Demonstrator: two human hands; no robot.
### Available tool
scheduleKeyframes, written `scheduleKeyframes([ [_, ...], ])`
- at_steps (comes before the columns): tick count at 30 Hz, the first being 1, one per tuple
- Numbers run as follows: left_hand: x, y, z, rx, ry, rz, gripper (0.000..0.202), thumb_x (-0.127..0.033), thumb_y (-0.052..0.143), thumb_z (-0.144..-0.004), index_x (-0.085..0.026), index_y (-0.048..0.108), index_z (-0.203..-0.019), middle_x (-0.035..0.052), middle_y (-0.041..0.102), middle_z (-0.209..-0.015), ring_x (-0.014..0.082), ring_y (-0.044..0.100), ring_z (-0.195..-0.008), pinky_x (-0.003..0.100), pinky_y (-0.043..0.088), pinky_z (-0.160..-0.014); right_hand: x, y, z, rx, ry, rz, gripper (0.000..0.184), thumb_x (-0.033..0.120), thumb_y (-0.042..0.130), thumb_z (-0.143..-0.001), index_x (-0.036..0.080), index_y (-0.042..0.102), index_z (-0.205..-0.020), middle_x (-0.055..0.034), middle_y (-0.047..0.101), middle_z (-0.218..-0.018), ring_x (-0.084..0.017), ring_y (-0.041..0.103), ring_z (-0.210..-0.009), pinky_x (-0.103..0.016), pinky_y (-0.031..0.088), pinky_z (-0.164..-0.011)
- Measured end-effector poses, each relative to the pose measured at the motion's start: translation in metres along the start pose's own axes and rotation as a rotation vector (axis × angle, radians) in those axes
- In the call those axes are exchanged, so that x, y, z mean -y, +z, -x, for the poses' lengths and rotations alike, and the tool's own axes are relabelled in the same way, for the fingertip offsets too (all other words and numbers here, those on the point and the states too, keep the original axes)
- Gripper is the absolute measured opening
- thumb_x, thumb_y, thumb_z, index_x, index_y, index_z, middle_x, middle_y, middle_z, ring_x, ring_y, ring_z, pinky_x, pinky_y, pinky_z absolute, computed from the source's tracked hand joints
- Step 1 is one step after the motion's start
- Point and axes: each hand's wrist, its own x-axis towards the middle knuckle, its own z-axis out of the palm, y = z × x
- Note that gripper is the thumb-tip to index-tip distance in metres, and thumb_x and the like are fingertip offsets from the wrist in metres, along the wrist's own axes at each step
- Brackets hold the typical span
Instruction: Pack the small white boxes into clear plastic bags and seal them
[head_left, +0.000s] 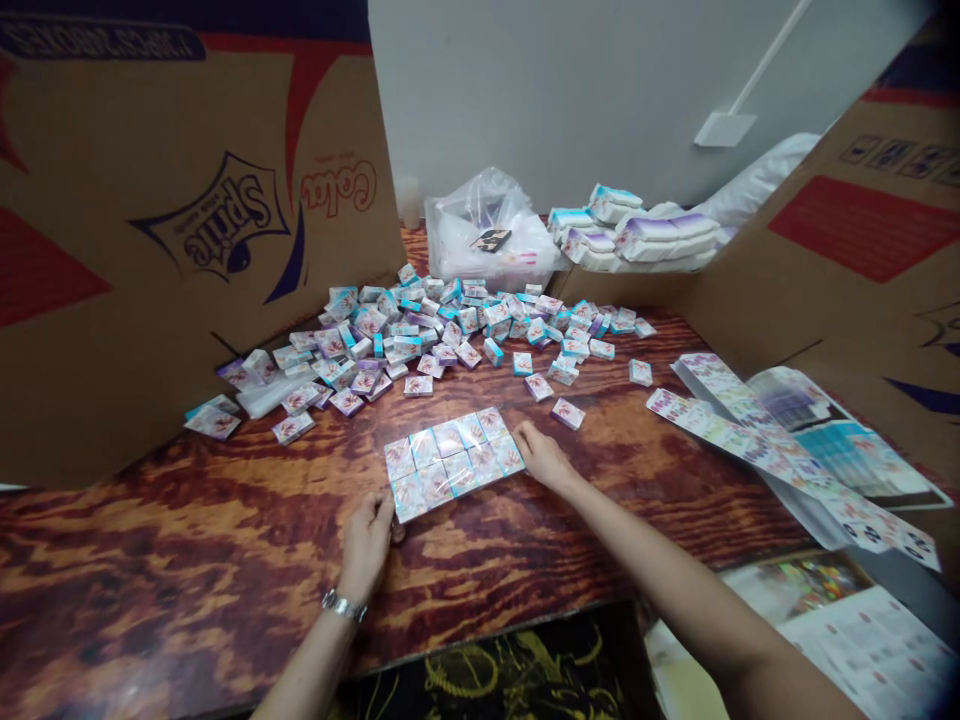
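Observation:
A flat pack of small boxes (454, 462), two rows under shiny clear wrap, is held at a slant over the front half of the table. At its lower left corner is my left hand (366, 545), with a metal-banded watch on the wrist; its fingers are closed at the pack's edge. My right hand (541, 455) pinches the right end, the fingertips partly hidden by the pack. Beyond it lies a loose heap of small white, blue and purple boxes (405, 345). One single box (568, 414) rests just behind my right hand.
Large cardboard cartons stand at left (225, 120) and right (840, 250). At the back are a clear plastic bag (487, 225) and several wrapped packs (667, 238). Printed strips (780, 450) lie at right on the wooden table (187, 590), whose front edge is near me.

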Motion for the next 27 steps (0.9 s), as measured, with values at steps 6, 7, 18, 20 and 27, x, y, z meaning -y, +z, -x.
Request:
scheduleKeyframes([
  [6,-0.009,0.001,-0.009,0.014,0.012,-0.234,0.015,-0.032,0.043,-0.082,-0.020,0.050,-0.076,-0.0015,0.055,-0.046,0.0183,0.055,-0.041,0.028,0.042,-0.050,0.004,-0.002,-0.011,0.068,0.049,0.124,0.017,0.028,0.043,-0.090,0.019,0.053,-0.101,-0.0102,0.067,-0.081,-0.024,0.063,-0.076,-0.030,0.039,-0.067],
  [7,-0.011,-0.002,-0.010,-0.008,0.025,-0.262,0.012,-0.030,0.046,-0.081,-0.020,0.051,-0.079,-0.0001,0.058,-0.051,0.0193,0.058,-0.046,0.029,0.044,-0.053,0.003,-0.005,-0.011,0.060,0.058,0.138,0.018,0.027,0.045,-0.088,0.019,0.053,-0.103,-0.0107,0.067,-0.082,-0.025,0.063,-0.077,-0.032,0.040,-0.068],
  [18,-0.031,0.011,0.031,-0.020,0.198,-0.280,0.059,-0.045,0.034,-0.090,-0.014,0.029,-0.140,0.0130,0.034,-0.145,0.0236,0.032,-0.133,0.038,0.027,-0.110,0.019,0.020,0.044,-0.301,-0.305,-0.183,0.052,0.038,0.028,-0.094,0.015,0.027,-0.141,-0.0152,0.043,-0.137,-0.023,0.040,-0.128,-0.040,0.035,-0.103],
  [20,-0.036,0.021,0.032,0.031,0.174,-0.298,0.069,-0.048,0.035,-0.089,-0.009,0.018,-0.143,0.0160,0.025,-0.149,0.0260,0.024,-0.137,0.040,0.023,-0.111,0.028,0.030,0.042,-0.264,-0.253,-0.181,0.058,0.042,0.029,-0.094,0.013,0.022,-0.143,-0.0165,0.041,-0.138,-0.025,0.035,-0.131,-0.042,0.034,-0.104],
  [27,-0.055,0.033,0.015,-0.074,0.124,-0.492,0.083,-0.055,0.039,-0.086,-0.006,0.006,-0.144,0.0248,0.035,-0.141,0.0321,0.050,-0.119,0.044,0.041,-0.096,0.065,0.026,0.025,-0.175,0.086,0.078,0.091,0.067,0.043,-0.080,0.010,0.015,-0.145,-0.0241,0.041,-0.133,-0.036,0.046,-0.118,-0.045,0.041,-0.090],
])
